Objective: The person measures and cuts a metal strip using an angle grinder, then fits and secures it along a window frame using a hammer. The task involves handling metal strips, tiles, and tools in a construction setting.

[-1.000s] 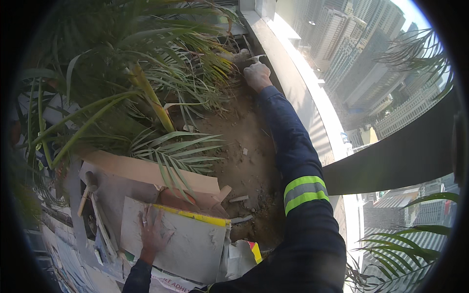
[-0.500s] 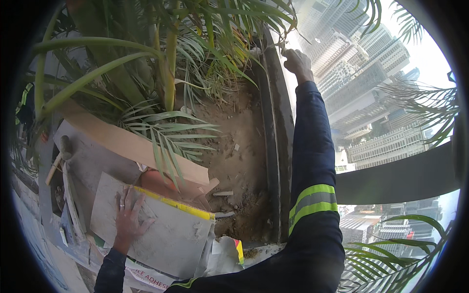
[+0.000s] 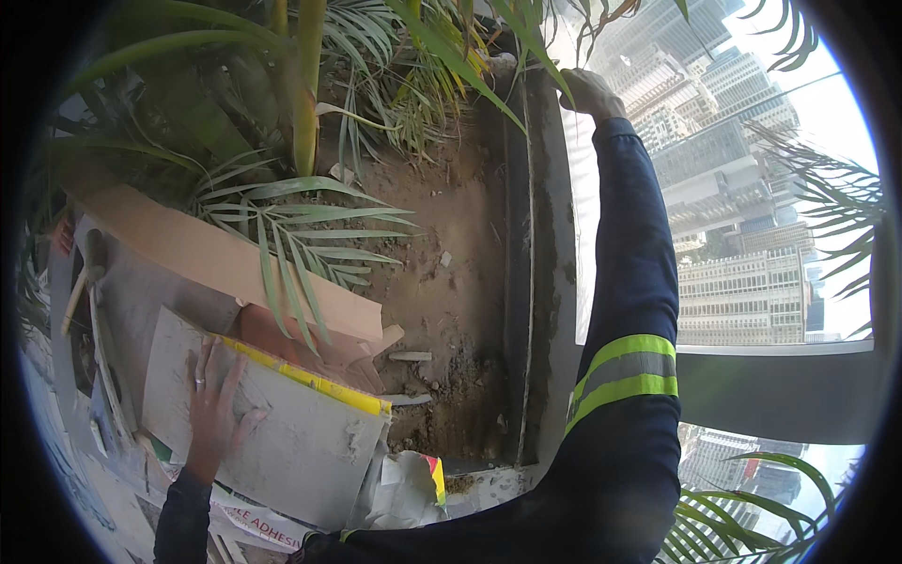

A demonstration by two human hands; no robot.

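Note:
My left hand (image 3: 215, 406) lies flat with spread fingers on a dusty grey board (image 3: 272, 423), a ring on one finger. A yellow strip (image 3: 301, 378) runs along the board's far edge. My right arm reaches far forward along the planter's dark edge (image 3: 547, 273). At its end, my right hand (image 3: 596, 95) is curled beside the window, close to hanging leaf tips. What its fingers hold, if anything, is too small and partly hidden. Between the hands lies a bed of brown soil (image 3: 442, 235) with small bits of rubble.
Palm stems (image 3: 306, 103) and a drooping frond (image 3: 291, 230) overhang the soil. A bent brown cardboard piece (image 3: 225, 244) leans beyond the board. Left of it lies a wooden-handled tool (image 3: 77, 296). Torn packaging (image 3: 409, 489) sits near my body. Tall buildings (image 3: 742, 291) show through the window.
The view has shifted, so the board and soil sit farther left. My right hand stays curled near the leaf tips, higher in the picture. My left hand stays flat on the board.

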